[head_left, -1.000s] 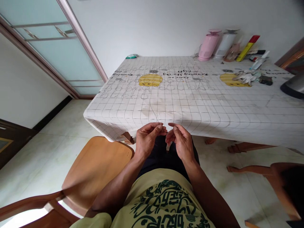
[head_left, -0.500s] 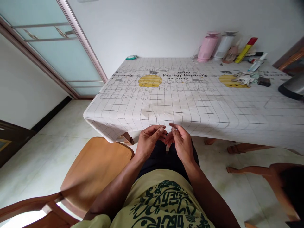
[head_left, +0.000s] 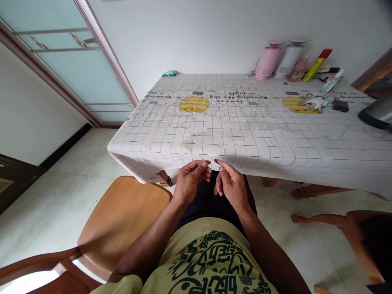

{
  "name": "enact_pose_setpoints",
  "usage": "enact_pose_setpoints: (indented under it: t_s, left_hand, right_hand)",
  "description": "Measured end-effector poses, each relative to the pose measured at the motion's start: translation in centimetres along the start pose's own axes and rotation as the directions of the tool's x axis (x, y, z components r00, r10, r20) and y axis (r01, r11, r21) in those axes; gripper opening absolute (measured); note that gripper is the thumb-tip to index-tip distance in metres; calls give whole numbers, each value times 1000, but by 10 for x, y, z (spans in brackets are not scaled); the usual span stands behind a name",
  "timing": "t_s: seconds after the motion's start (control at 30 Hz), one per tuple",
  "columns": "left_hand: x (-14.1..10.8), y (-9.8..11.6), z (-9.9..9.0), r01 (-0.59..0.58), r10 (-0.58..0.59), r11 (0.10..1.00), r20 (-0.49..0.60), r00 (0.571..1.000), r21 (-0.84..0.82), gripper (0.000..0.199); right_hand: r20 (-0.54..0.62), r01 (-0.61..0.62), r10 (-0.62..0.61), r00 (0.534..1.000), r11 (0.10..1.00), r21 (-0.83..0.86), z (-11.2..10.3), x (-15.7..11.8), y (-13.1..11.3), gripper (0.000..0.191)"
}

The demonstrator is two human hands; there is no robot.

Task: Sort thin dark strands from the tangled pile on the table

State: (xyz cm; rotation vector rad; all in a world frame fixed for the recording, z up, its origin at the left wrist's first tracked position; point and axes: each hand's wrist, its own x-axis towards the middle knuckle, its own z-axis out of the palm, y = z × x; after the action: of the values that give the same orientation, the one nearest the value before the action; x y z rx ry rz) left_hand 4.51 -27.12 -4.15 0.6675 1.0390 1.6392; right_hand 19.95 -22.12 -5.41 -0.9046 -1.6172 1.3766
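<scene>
My left hand (head_left: 190, 179) is over my lap at the table's front edge, its thumb and index finger pinched on a thin wire-like strand (head_left: 213, 174), barely visible. Just beside it is my right hand (head_left: 231, 181), index finger stretched toward the left fingertips. The right thumb presses against the curled fingers; whatever they hold is too fine to make out. A small gap separates the two hands. Beyond them, the checked tablecloth (head_left: 153, 143) carries rows of thin looped outlines (head_left: 171, 122); whether these are wires or print I cannot tell.
A pink cylinder (head_left: 268, 61), a white cylinder (head_left: 286, 61), a yellow-and-red box (head_left: 317, 65) and a crumpled glove (head_left: 315, 102) occupy the table's right side. A metal kettle (head_left: 378, 112) is at the right edge. A wooden chair (head_left: 128, 220) stands to my left.
My hands have moved slightly apart at the lower fingers. The right fingers have drawn away from the left ones, while its index finger has shifted a little left.
</scene>
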Motion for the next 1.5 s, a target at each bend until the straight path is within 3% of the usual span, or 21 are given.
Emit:
enact_pose_setpoints:
  t_s: [0.2, 0.4, 0.67, 0.9, 1.1, 1.23, 1.5]
  left_hand:
    - [2, 0, 0, 12, -13, 1000, 17, 1000, 23, 39]
    - [-7, -5, 10, -40, 51, 988, -66, 997, 150, 40]
    - [-11, -23, 13, -44, 89, 953, -138, 986, 299, 44]
    - [-10, -36, 5, -61, 141, 863, -124, 982, 502, 48]
    - [-10, -35, 4, -141, 264, 659, -52, 963, 739, 47]
    - [-9, -35, 1, -200, 308, 547, 26, 951, 813, 43]
    - [-7, -38, -5, -238, 325, 519, 68, 943, 821, 42]
  right_hand:
    - [29, -14, 14, 999, 1000, 2, -1, 0, -1, 49]
    - [-83, -24, 28, 996, 999, 42, 5, 0, -4, 49]
    - [-154, 106, -153, 976, 955, -277, 10, -1, 14, 46]
    - [-37, 162, -199, 979, 880, -447, 3, 4, 23, 48]
    - [33, 205, -216, 976, 855, -477, -2, 7, 23, 47]
    - [138, 245, -203, 969, 830, -501, -8, 11, 22, 45]
    - [331, 319, -148, 932, 768, -556, -27, 29, 11, 36]
